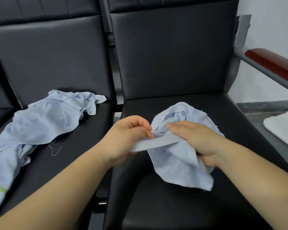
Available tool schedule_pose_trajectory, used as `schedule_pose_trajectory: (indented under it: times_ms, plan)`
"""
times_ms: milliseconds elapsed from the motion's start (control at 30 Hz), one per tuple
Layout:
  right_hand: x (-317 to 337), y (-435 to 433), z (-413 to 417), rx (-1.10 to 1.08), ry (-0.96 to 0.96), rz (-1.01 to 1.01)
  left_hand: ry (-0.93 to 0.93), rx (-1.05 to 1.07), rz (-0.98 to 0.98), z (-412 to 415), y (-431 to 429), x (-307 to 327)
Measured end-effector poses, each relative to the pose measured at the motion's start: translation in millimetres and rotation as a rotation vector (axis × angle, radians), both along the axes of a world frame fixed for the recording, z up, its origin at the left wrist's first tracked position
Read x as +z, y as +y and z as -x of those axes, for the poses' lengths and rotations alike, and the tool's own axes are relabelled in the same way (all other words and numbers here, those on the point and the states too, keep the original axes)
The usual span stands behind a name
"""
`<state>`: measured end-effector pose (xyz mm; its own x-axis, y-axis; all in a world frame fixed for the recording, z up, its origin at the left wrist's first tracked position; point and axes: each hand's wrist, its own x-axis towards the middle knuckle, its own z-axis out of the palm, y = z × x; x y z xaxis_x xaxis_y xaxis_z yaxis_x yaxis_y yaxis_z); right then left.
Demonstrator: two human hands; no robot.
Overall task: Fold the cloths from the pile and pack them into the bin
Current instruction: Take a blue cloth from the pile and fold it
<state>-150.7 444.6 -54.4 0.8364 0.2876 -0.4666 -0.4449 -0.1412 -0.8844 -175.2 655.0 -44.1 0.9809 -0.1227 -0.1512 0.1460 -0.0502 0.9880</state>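
Observation:
A crumpled light blue cloth (179,160) hangs over the right black seat, held by both hands. My left hand (123,140) pinches a flat edge strip of it between thumb and fingers. My right hand (196,140) grips the bunched part, its fingers lying across the top. A pile of light blue cloths (40,123) lies spread on the left seat, trailing toward the lower left edge. A white object (284,130) at the right edge may be the bin; only a corner shows.
Two black padded seats stand side by side, the right seat (173,205) under my hands and the left seat (70,155) under the pile. A metal armrest with a red-brown pad (273,63) runs at the upper right. A loose thread (55,150) lies beside the pile.

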Motion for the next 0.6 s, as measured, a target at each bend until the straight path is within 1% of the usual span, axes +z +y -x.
schedule_pose_trajectory:
  times_ms: [133, 200, 233, 267, 367, 400, 433, 467, 500, 533, 600]
  plan:
    - [2, -6, -6, 0.232, 0.062, -0.093, -0.066, -0.329, -0.294, 2, 15, 2]
    - [1, -10, -10, 0.354, 0.064, -0.059, -0.088, -0.455, -0.518, 2, 18, 2]
    - [2, -12, -10, 0.406, 0.053, 0.004, -0.118, -0.481, -0.626, 1, 19, 2]
    - [3, -13, -10, 0.451, 0.034, 0.095, -0.15, -0.476, -0.705, -1, 21, 1]
    - [4, -15, -8, 0.54, -0.115, 0.505, -0.249, -0.369, -0.791, -5, 31, -2]
    - [6, -15, -7, 0.529, -0.184, 0.611, -0.283, -0.337, -0.853, -6, 35, -3]
    - [7, -16, -7, 0.481, -0.253, 0.67, -0.31, -0.307, -0.955, -6, 38, -4]
    - [10, -16, -7, 0.419, -0.31, 0.68, -0.331, -0.278, -1.048, -5, 39, -3]
    - [13, -16, -6, 0.35, -0.359, 0.666, -0.338, -0.226, -1.076, -4, 38, 0]
    - [15, -15, -6, 0.294, -0.401, 0.635, -0.344, -0.156, -1.026, -3, 35, 2]
    - [20, -12, -4, 0.234, -0.483, 0.563, -0.38, 0.006, -0.865, 0, 26, 7]
